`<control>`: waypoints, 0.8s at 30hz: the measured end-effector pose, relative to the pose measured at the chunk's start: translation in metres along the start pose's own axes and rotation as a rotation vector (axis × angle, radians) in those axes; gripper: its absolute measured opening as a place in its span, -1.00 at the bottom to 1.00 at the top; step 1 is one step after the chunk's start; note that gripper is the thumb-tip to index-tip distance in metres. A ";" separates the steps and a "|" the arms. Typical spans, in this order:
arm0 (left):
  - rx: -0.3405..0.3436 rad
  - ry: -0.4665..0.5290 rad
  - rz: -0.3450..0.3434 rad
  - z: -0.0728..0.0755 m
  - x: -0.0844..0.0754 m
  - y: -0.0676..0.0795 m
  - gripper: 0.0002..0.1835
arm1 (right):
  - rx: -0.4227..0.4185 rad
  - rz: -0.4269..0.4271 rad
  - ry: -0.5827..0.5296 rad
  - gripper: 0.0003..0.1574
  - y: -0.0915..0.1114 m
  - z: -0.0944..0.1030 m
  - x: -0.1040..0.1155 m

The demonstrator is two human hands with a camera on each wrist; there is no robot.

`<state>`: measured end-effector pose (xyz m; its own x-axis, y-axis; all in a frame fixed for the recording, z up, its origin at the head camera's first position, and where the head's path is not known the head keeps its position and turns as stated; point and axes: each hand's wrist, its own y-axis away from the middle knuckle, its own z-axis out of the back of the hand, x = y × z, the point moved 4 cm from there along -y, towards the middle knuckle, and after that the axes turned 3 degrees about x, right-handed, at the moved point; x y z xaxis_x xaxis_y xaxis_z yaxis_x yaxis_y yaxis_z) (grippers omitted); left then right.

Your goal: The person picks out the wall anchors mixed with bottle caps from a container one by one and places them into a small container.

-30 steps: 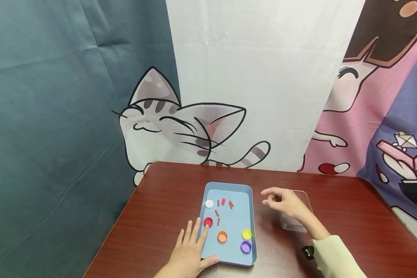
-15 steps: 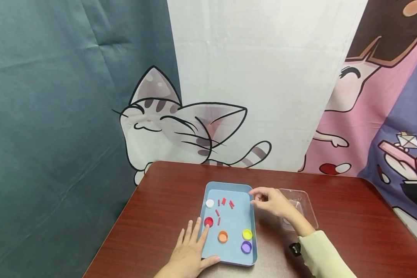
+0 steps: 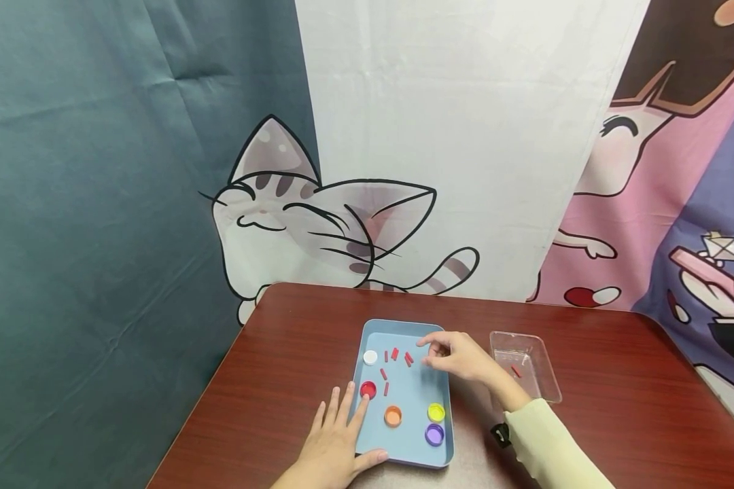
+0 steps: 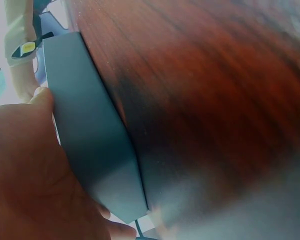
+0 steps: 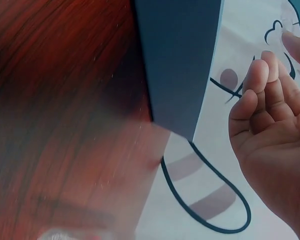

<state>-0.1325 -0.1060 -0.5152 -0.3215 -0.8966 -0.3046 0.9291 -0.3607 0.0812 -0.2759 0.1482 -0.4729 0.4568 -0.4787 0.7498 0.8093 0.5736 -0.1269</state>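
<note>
A blue tray (image 3: 412,397) lies on the table with several small red sticks (image 3: 384,373) in its upper part. Round caps sit in it too: white (image 3: 370,357), red (image 3: 368,389), orange (image 3: 393,416), yellow (image 3: 436,412) and purple (image 3: 434,434). My left hand (image 3: 336,438), fingers spread, rests on the tray's lower left edge, a fingertip at the red cap; the left wrist view shows its thumb against the tray wall (image 4: 90,115). My right hand (image 3: 461,356) hovers above the tray's right side, fingers bent, thumb apart from the index finger, holding nothing visible.
Right of the tray stands a clear plastic box (image 3: 548,370) with one red stick (image 3: 516,371) in it. The brown table (image 3: 251,387) reaches back to a printed curtain (image 3: 465,136). A black device (image 3: 501,435) hangs at the right wrist.
My right hand has moved left from over the clear box to above the tray. The red stick in the box has come into sight. My left hand has stayed in place.
</note>
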 end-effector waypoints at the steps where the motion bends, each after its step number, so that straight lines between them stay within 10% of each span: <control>1: 0.001 0.001 0.000 0.000 0.000 0.000 0.07 | 0.007 -0.002 0.000 -0.64 -0.001 -0.002 0.000; 24: -0.027 -0.024 -0.031 0.007 -0.005 0.003 0.06 | 0.139 0.097 0.008 -0.63 -0.029 -0.042 0.005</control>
<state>-0.1290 -0.1048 -0.5072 -0.3539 -0.8913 -0.2835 0.9233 -0.3813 0.0460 -0.2819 0.1010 -0.4932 0.5336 -0.4219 0.7330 0.7026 0.7036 -0.1064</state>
